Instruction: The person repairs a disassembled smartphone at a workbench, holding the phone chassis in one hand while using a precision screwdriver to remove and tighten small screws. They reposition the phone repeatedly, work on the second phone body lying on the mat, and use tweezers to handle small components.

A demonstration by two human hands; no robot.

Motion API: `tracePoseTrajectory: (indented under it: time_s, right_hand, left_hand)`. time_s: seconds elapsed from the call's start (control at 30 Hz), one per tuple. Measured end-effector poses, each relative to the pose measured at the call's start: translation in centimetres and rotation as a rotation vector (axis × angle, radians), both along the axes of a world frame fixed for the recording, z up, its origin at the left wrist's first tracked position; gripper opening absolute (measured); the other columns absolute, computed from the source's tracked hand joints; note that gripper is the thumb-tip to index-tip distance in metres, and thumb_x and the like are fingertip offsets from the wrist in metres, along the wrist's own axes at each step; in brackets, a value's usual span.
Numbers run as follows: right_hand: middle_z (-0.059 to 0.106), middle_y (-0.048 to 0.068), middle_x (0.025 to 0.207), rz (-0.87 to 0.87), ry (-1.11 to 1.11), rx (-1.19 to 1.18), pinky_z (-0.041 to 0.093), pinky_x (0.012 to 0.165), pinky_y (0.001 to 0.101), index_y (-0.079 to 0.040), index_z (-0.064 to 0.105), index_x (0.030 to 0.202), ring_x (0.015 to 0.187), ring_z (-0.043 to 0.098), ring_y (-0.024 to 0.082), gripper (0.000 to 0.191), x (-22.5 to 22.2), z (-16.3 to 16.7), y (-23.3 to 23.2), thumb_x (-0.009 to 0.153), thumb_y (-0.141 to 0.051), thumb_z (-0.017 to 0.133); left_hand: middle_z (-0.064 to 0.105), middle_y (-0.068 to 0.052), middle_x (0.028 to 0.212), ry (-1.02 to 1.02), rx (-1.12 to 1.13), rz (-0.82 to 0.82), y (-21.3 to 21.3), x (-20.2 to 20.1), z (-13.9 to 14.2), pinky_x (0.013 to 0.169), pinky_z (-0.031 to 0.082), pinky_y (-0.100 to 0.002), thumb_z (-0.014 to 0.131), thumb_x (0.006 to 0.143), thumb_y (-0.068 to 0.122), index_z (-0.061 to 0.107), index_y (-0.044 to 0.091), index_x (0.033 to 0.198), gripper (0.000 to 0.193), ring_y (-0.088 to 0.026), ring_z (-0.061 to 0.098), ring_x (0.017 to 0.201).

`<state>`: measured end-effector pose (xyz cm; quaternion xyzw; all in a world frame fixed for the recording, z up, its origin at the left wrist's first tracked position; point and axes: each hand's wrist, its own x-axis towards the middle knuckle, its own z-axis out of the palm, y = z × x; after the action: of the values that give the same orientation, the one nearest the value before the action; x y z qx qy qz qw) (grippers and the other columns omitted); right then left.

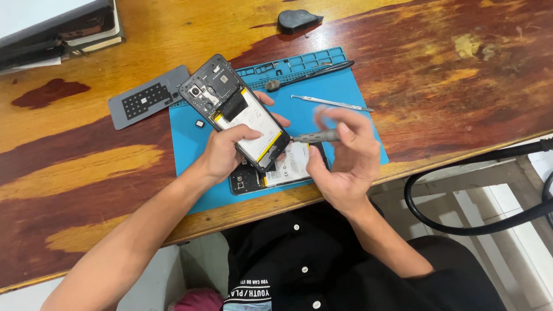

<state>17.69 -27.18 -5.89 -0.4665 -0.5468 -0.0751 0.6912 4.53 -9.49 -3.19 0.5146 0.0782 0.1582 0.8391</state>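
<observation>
Phone [236,112] with its back cover off sat tilted in the left hand [222,152], lifted a little over the blue mat [345,92]. Its inside showed: a black frame, small camera parts near the top corner, a black strip across the middle, and a big white battery with a yellow edge. The left hand was closed around the phone's lower end, thumb lying on the battery and fingers curled behind. The right hand [345,158] was closed around a thin grey screwdriver [314,137], and the tip touched the phone's bottom edge. The right fingers looked blurry. Just under the held phone, a second opened phone [282,170] lay flat on the mat, partly hidden. A tiny square part [200,123] lay on the mat near the left hand. Farther up the mat lay silver tweezers [331,103] and a black prying tool [311,75]. A grey pad [147,102] with a grid of holes lay beside the mat on the wooden table [449,69]. A dark teardrop-shaped pick [296,21] rested near the far edge.
</observation>
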Motion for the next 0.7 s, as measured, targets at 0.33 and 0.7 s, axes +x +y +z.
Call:
tracePoseTrajectory:
  time_s: [0.33, 0.7]
  right_hand:
    - [0.048, 0.016, 0.129, -0.092, -0.058, 0.001, 0.06, 0.09, 0.0333, -0.014, 0.039, 0.14, 0.11, 0.06, 0.024, 0.072, 0.1, -0.4, 0.09, 0.088, 0.021, 0.073]
    - [0.062, 0.023, 0.124, -0.025, 0.049, -0.103, 0.065, 0.091, 0.0346, -0.012, 0.033, 0.148, 0.108, 0.071, 0.027, 0.062, 0.14, -0.36, -0.12, 0.103, 0.017, 0.066]
  left_hand:
    - [0.067, -0.028, 0.122, -0.01, -0.023, 0.001, -0.19, 0.13, 0.29, 0.088, 0.063, -0.048, 0.048, 0.082, 0.003, 0.041, 0.004, 0.139, 0.057, -0.038, 0.073, 0.101]
    - [0.067, -0.028, 0.12, -0.014, -0.046, 0.003, -0.27, 0.12, 0.28, 0.084, 0.063, -0.048, 0.047, 0.082, 0.003, 0.042, 0.004, 0.137, 0.056, -0.039, 0.073, 0.092]
